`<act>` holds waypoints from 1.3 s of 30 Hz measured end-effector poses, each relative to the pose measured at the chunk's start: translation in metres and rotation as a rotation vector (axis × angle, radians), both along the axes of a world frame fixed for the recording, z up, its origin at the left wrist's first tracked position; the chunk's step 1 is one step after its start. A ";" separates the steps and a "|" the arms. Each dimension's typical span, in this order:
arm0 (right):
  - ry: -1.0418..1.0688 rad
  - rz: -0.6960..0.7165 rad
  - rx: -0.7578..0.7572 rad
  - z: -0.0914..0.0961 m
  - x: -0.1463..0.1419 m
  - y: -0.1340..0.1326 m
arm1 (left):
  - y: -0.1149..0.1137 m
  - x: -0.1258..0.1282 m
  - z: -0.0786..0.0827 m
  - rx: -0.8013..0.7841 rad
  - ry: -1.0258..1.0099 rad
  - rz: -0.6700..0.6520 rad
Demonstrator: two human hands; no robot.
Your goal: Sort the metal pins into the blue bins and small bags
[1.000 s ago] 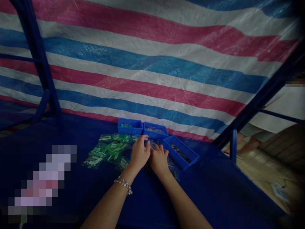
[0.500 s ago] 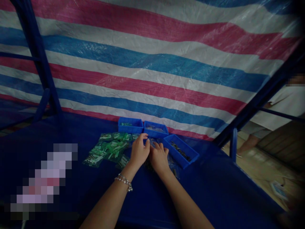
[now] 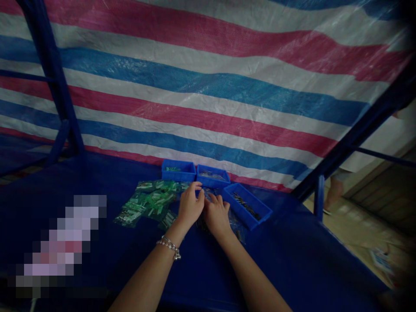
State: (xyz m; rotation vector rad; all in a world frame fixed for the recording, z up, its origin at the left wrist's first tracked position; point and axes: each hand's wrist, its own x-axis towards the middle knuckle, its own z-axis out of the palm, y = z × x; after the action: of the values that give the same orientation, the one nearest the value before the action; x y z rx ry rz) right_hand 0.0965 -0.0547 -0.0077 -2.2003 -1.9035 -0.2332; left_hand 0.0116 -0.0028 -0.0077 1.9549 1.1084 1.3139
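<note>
My left hand [image 3: 190, 206] and my right hand [image 3: 216, 214] meet thumb to thumb, low over clear plastic bags [image 3: 239, 227] on the blue table. The fingers of both hands are bent inward, and whatever is pinched between them is hidden. Dark small parts show through the plastic under and beside my right hand. Left of my left hand lies a pile of clear bags [image 3: 147, 201] with green and pale pieces inside. Just beyond my right hand, a slanted blue bin [image 3: 260, 219] holds thin dark rods.
Two more blue bins, one with green bits [image 3: 178, 175] and one with pale bits [image 3: 219, 181], stand along the striped sheet [image 3: 201, 104]. Blue metal posts [image 3: 53, 82] rise at both sides. A blurred-out pinkish item lies front left. A person [image 3: 334, 193] is partly visible beyond the right post.
My hands and the bags keep their places. Behind the frame on the right, the person has shifted and is now more hidden by the post.
</note>
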 end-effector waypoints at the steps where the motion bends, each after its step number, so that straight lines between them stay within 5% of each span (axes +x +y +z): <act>1: -0.002 -0.004 -0.006 0.001 0.000 0.000 | 0.000 0.000 0.000 0.003 -0.001 0.000; 24: 0.114 0.184 0.015 0.002 -0.001 -0.002 | 0.000 -0.002 0.000 -0.225 -0.064 -0.032; 39: 0.064 0.199 -0.045 0.008 -0.003 -0.006 | 0.000 -0.001 -0.001 -0.240 -0.053 -0.047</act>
State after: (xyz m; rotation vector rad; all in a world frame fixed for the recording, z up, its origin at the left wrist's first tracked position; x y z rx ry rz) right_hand 0.0935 -0.0602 0.0000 -2.0001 -2.0923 -0.0856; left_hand 0.0109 -0.0024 -0.0089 1.7508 1.1318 1.1438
